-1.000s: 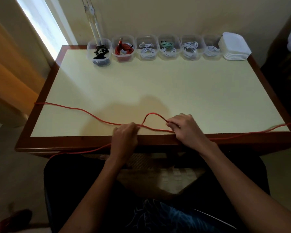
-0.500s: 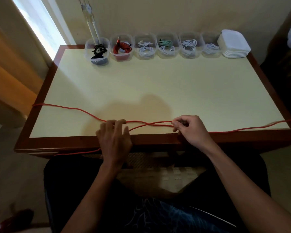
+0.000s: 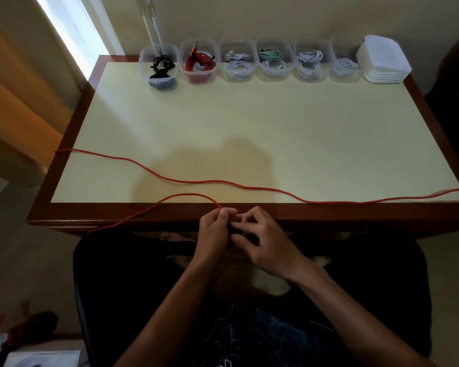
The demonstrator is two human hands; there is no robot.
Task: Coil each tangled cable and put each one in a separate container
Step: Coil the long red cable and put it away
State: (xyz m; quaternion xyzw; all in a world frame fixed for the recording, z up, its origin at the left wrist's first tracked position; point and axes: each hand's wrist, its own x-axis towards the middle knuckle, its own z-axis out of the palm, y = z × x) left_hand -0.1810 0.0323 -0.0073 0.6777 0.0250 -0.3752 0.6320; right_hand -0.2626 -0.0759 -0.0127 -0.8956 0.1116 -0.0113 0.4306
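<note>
Your left hand [image 3: 214,229] pinches the red cable [image 3: 196,182] at the surface's [image 3: 276,128] near edge; your right hand [image 3: 260,234] curls alongside, grip unclear. It's light and limp—gather loops near your fingers.

Left hand [image 3: 214,229], right hand [image 3: 263,235], fingers curled.

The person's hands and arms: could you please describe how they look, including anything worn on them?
Both forearms are bare, with no sleeves in view. The left hand and right hand wear no gloves; no rings, watch or bracelets are visible.
</note>
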